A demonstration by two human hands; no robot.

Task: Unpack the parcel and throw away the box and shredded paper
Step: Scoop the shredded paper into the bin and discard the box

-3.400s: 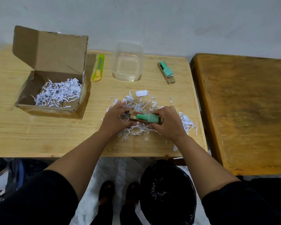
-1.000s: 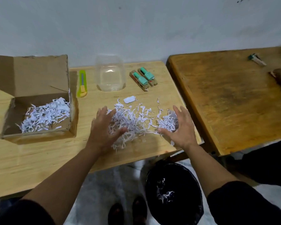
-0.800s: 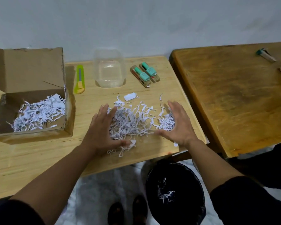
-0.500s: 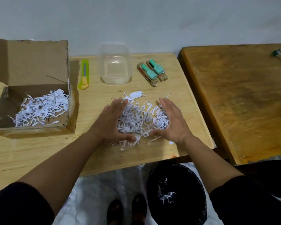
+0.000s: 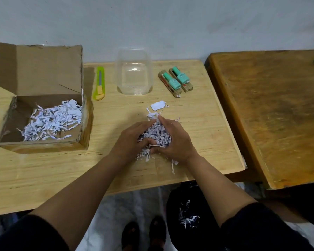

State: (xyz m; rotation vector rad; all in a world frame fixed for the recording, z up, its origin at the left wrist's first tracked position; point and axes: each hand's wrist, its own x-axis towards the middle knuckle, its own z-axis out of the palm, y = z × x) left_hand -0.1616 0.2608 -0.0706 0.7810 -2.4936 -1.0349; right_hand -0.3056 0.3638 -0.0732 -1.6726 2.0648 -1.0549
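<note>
Two nail-polish bottles [image 5: 176, 80] lie side by side, one cardboard box [image 5: 43, 98] stands open with shreds inside, beside one utility knife [image 5: 99, 84] and one clear tub [image 5: 134, 73]. Left hand [image 5: 132, 142] and right hand [image 5: 174, 140] cup the shredded paper [image 5: 155, 133] mid-worktop [image 5: 207, 124] — fingers curled round it. Black bin [image 5: 188, 214] below.

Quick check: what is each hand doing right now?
Left hand: curled around the shredded paper on the table.
Right hand: curled around the same bundle.
</note>
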